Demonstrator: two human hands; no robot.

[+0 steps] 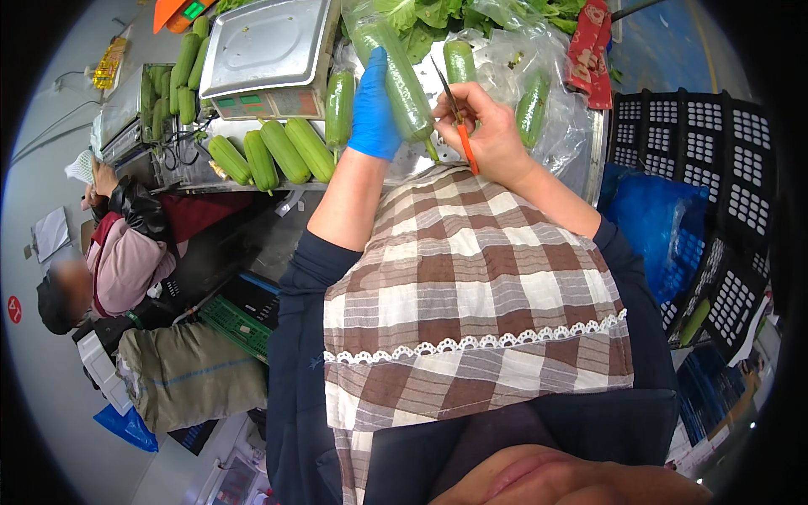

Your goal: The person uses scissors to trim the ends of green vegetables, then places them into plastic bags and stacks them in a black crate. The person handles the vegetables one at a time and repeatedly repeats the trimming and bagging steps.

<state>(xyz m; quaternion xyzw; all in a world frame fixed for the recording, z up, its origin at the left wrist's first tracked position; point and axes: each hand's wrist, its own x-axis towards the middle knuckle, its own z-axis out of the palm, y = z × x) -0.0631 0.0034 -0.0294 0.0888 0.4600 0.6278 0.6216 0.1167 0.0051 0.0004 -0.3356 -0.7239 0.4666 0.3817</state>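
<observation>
My left hand (377, 107), in a blue glove, holds a long green gourd (404, 85) wrapped in clear plastic film, its stem end pointing down toward my checked apron. My bare right hand (483, 123) grips scissors (464, 136) with orange handles, close to the right of the gourd, blades pointing up and away from me. Another wrapped gourd (339, 106) lies left of my glove. Several unwrapped gourds (284, 151) line the table's near edge. Past my right hand, more gourds (533, 107) lie in or under loose clear plastic (565, 126).
A metal-topped scale (265, 44) stands left, with stacked gourds (184, 60) beyond it. Leafy greens (420, 19) lie at the back. A red patterned cloth (590, 53) hangs at the right edge, near black crates (694, 139). Another person (129, 259) works at far left.
</observation>
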